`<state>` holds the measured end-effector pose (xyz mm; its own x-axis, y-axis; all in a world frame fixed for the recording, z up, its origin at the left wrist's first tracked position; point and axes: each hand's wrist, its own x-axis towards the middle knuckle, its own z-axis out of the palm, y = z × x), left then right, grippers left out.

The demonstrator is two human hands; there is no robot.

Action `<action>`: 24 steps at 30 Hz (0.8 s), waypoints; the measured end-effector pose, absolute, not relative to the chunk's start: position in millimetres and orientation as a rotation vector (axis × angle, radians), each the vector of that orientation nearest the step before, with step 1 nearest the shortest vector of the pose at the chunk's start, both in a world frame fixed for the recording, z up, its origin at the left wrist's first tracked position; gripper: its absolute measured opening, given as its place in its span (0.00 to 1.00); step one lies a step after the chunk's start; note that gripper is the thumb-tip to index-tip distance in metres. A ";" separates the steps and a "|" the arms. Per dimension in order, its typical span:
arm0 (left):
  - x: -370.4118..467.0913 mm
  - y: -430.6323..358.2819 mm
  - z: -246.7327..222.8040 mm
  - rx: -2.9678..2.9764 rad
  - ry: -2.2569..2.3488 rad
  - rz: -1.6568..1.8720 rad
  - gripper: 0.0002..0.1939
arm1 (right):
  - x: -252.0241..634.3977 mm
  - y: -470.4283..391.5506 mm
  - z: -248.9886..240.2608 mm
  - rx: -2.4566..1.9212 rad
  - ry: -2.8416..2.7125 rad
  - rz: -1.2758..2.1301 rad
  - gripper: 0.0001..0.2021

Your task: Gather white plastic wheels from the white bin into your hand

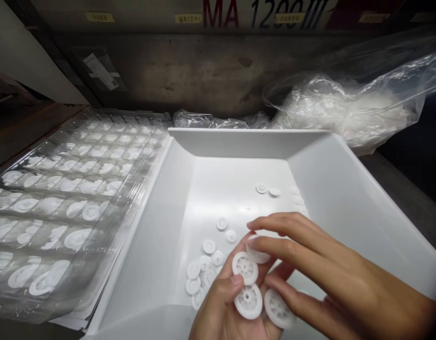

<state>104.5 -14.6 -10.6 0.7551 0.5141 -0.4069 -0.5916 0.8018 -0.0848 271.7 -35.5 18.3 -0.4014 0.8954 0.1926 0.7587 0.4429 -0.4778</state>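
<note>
A: Wheels (245, 267), white plastic ones with spokes, sit low in the middle of the frame. Who holds them?

B: The left hand (225, 304), coming up from the bottom edge. Its thumb presses on one wheel, and two more lie against its fingers just below, so it is closed around the little stack.

A: And the right hand (310, 264)?

B: It reaches in from the lower right with fingers spread. The fingertips (255, 243) pinch a smaller white disc (258, 256) just above the top wheel, touching it.

A: Where does all this happen?

B: Over the near end of a white bin (331, 189) that fills the centre of the frame. Loose small wheels (207, 264) lie on its floor just left of the hands, and a few more (267, 190) lie farther back.

A: What is at the left?

B: A clear blister tray (62, 198), its pockets holding white parts, lying on the bench beside the bin.

A: And behind?

B: A clear plastic bag (352, 104) of white pieces at the upper right, against a grey machine wall (189, 71).
</note>
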 end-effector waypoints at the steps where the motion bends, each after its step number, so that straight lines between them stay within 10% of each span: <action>1: 104.7 -15.5 -12.9 -0.206 0.354 0.604 0.26 | 272.2 -35.1 17.7 -1.393 -2.279 0.476 0.19; 12: 103.8 -15.6 -16.6 -0.076 0.399 0.515 0.34 | 274.4 -37.5 25.7 -1.406 -2.255 0.505 0.13; 24: 98.7 -19.7 -15.3 -0.145 0.431 0.576 0.18 | 278.7 -43.4 30.5 -1.513 -2.201 0.516 0.22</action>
<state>98.7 -19.7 -15.3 0.7526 0.4959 -0.4331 -0.5555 0.8314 -0.0133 278.7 -43.4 30.5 -0.3206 0.9384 0.1291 0.7832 0.3393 -0.5210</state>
